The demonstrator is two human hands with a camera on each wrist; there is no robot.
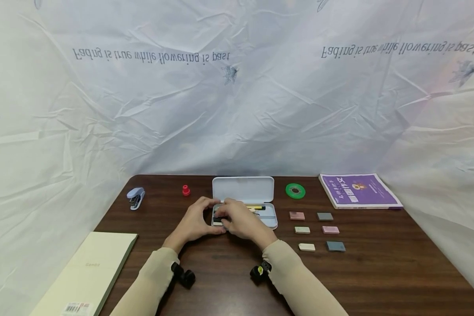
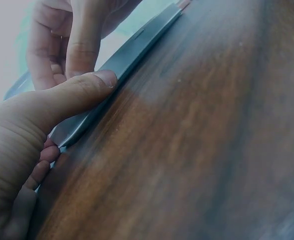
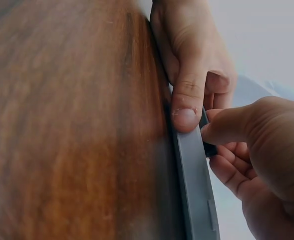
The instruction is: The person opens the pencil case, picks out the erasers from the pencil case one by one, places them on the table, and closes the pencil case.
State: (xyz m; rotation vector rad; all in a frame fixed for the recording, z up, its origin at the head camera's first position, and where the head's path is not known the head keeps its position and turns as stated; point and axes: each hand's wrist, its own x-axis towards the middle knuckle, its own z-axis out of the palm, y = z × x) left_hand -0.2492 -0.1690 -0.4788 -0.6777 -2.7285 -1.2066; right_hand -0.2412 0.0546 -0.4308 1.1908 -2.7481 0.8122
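Note:
A white metal pencil case [image 1: 242, 189] stands with its lid raised at the middle of the table. My left hand [image 1: 192, 223] grips its left end; in the left wrist view the thumb [image 2: 89, 90] lies along the front wall and the fingers curl round the corner. Over the left part of the tray, my right hand [image 1: 245, 220] pinches a small dark block [image 3: 209, 149] between thumb and fingertips. The block sits just inside the front wall [image 3: 199, 190], partly hidden by the fingers. A yellow-and-black pencil [image 1: 256, 207] lies in the tray.
Right of the case are several small flat blocks, among them a pink one [image 1: 297, 216], a green tape roll [image 1: 295, 191] and a purple book [image 1: 357, 191]. Leftward are a red bottle-shaped piece [image 1: 186, 190], a stapler [image 1: 135, 198] and a cream notebook [image 1: 88, 272].

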